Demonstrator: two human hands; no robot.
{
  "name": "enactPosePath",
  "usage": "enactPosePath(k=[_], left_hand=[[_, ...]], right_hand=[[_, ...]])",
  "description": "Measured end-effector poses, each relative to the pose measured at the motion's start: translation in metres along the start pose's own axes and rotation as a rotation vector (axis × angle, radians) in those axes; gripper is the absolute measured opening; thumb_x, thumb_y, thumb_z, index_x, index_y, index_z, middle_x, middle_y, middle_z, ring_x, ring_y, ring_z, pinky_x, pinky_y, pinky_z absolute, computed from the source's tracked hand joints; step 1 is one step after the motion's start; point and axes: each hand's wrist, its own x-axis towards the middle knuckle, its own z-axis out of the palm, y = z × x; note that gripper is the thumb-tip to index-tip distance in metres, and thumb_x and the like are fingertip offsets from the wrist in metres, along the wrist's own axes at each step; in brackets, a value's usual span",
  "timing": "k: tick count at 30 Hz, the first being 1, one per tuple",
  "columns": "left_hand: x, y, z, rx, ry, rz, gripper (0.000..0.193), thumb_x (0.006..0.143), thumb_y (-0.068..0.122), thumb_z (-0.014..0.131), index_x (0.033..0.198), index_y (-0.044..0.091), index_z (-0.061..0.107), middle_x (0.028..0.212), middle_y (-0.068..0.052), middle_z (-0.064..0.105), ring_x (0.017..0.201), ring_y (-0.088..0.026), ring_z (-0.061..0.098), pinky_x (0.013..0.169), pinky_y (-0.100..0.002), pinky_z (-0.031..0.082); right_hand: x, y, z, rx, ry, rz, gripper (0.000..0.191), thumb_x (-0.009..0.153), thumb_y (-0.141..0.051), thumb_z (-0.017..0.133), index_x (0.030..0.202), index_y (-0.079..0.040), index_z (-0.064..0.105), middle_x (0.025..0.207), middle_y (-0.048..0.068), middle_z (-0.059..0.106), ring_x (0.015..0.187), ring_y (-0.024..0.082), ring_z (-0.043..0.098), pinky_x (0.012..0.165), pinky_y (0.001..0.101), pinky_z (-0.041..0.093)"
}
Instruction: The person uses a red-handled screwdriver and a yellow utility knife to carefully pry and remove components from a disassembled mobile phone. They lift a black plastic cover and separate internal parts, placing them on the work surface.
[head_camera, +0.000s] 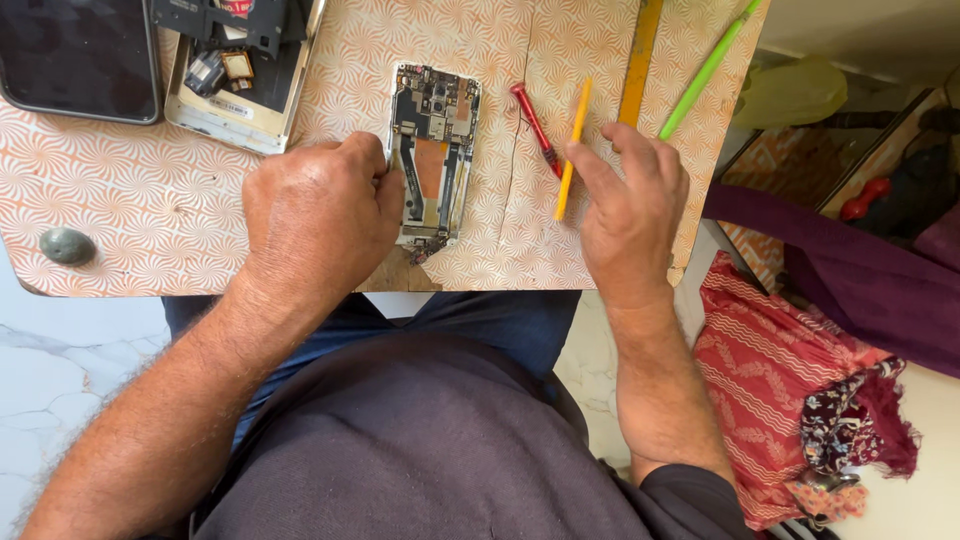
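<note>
Opened phone (434, 150) under left fingers (385, 175)

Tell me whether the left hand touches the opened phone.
Touching. The head view shows the left hand with its fingers pressed against the left edge of the opened, backless phone.

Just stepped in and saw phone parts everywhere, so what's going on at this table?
A person sits at a patterned board. The left hand steadies an opened phone with its circuitry exposed. The right hand touches a yellow stick tool, beside a red screwdriver. A green tool, a second dismantled phone and a dark screen lie farther up.
</note>
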Motion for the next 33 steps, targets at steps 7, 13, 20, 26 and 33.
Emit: enactPosePath(k=[7,13,20,26,33], left_hand=[[-0.008,0.0,-0.001,0.013,0.058,0.013,0.02,0.092,0.022,0.078,0.08,0.007,0.073,0.065,-0.015,0.066,0.058,-0.034,0.067,0.053,-0.046,0.052],[-0.023,-0.004,0.01,-0.008,0.096,0.02,0.031,0.086,0.025,0.085,0.092,0.002,0.066,0.074,-0.015,0.068,0.065,-0.035,0.069,0.057,-0.047,0.053],[-0.034,-0.011,0.008,-0.071,0.063,0.007,0.026,0.09,0.02,0.083,0.101,0.004,0.066,0.076,-0.013,0.068,0.068,-0.033,0.07,0.06,-0.046,0.054],[-0.065,-0.009,-0.008,-0.142,-0.057,0.139,0.031,0.087,0.025,0.086,0.095,0.004,0.066,0.082,-0.013,0.066,0.07,-0.033,0.067,0.061,-0.045,0.052],[-0.074,-0.01,0.0,-0.152,-0.032,0.33,0.024,0.082,0.017,0.082,0.099,0.005,0.07,0.093,-0.01,0.062,0.085,-0.027,0.066,0.072,-0.041,0.055]], right_hand=[[-0.003,-0.033,-0.02,0.369,-0.009,0.198,0.029,0.094,0.0,0.081,0.12,-0.004,0.07,0.111,0.013,0.068,0.093,0.027,0.066,0.086,0.04,0.055],[-0.006,-0.085,0.02,0.509,-0.137,0.177,0.06,0.089,-0.018,0.09,0.137,-0.003,0.058,0.087,0.006,0.062,0.072,0.019,0.061,0.066,0.0338,0.053],[-0.004,-0.097,0.031,0.548,-0.203,0.202,0.051,0.098,-0.01,0.081,0.142,-0.006,0.057,0.076,0.0,0.061,0.066,0.012,0.06,0.065,0.0319,0.053],[-0.016,-0.091,0.015,0.667,-0.289,0.133,0.028,0.097,-0.006,0.08,0.123,-0.007,0.07,0.091,0.005,0.063,0.067,0.012,0.056,0.061,0.0288,0.048],[-0.027,-0.09,0.013,0.748,-0.3,0.031,0.041,0.084,-0.012,0.091,0.119,-0.009,0.07,0.098,0.005,0.064,0.078,0.016,0.06,0.066,0.0306,0.051]])
